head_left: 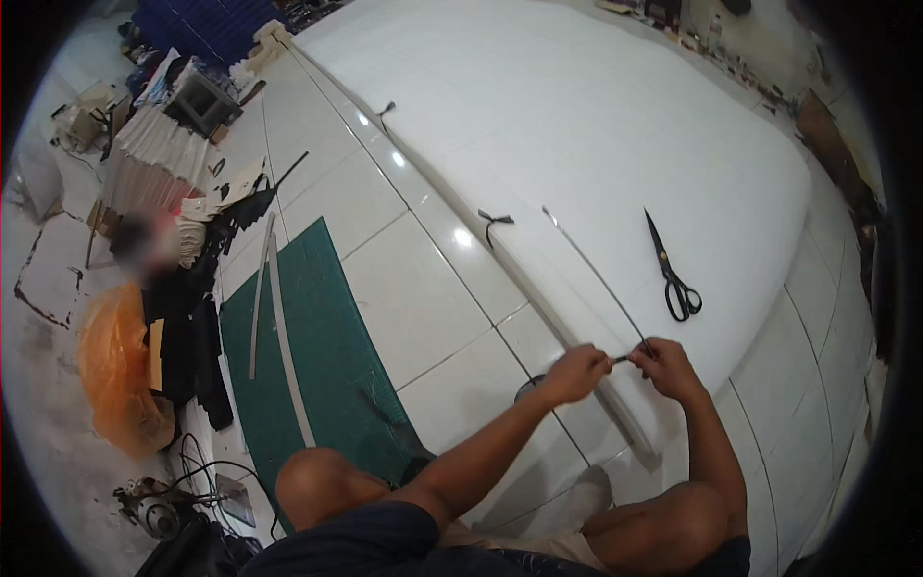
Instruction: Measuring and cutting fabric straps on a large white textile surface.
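My right hand [670, 368] is closed around the near end of a long thin metal rod [598, 274], which slants away to the far left over a large white padded slab [538, 106]. A short dark strip [621, 359] stretches between my two hands, and my left hand [580, 373] pinches its left end. Both hands are above the slab's near corner. Black scissors [668, 269] lie on the slab to the right of the rod, blades pointing away. Along the slab's left edge stick out two black ties, one nearer [495, 220] and one farther [386, 113].
Pale tiles [423, 279] cover the floor left of the slab. A green cutting mat [336, 332] lies there with long grey strips [286, 337] on it. Farther left are an orange plastic bag [113, 370], black cloth, stacked white material [159, 144] and a machine with cables [159, 514].
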Demonstrator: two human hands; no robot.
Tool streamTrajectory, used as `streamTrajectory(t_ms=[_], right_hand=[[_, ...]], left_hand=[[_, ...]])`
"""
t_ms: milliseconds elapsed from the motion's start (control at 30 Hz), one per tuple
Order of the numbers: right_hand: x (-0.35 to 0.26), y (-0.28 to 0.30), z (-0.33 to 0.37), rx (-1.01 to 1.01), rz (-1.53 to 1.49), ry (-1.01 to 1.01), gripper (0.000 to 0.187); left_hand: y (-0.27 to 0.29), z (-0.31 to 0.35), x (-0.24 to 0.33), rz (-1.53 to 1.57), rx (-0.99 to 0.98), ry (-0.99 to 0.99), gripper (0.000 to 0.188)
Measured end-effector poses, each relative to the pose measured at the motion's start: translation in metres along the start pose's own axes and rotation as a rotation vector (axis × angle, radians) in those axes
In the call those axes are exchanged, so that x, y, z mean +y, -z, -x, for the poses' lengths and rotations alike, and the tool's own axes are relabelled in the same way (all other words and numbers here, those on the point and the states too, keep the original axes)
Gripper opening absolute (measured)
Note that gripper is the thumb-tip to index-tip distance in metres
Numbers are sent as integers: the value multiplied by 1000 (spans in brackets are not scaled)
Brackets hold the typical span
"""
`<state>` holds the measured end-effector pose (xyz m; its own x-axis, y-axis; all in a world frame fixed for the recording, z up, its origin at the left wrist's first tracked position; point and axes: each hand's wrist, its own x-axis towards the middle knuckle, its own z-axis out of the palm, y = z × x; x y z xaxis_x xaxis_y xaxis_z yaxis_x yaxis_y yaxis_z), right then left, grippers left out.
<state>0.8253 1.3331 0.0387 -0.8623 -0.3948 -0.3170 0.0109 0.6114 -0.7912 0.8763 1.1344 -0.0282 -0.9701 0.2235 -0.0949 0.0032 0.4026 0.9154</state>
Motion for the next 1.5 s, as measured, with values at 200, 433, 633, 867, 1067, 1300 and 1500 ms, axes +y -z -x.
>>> streamTrajectory(t_ms=[200, 433, 633, 867, 1067, 1300, 1500], right_hand=[[10, -8, -3, 65, 166, 10, 26], [6, 7, -20, -15, -55, -68, 30], [-4, 31, -60, 337, 149, 230, 35], [32, 31, -76, 685, 726, -65, 46], [18, 32, -89, 587, 570, -249, 46], [4, 4, -64, 571, 492, -474, 51], [14, 16, -39, 668, 227, -242, 43]], left_hand=[[-15, 6, 6, 243, -14, 288, 30], [4, -4, 18, 427, -72, 241, 35], [68, -10, -3, 405, 263, 51, 25], [159, 1, -62, 555, 836, 373, 26], [153, 6, -82, 681, 947, 421, 24], [151, 33, 1, 627, 955, 388, 22], [201, 67, 131, 423, 811, 336, 23]])
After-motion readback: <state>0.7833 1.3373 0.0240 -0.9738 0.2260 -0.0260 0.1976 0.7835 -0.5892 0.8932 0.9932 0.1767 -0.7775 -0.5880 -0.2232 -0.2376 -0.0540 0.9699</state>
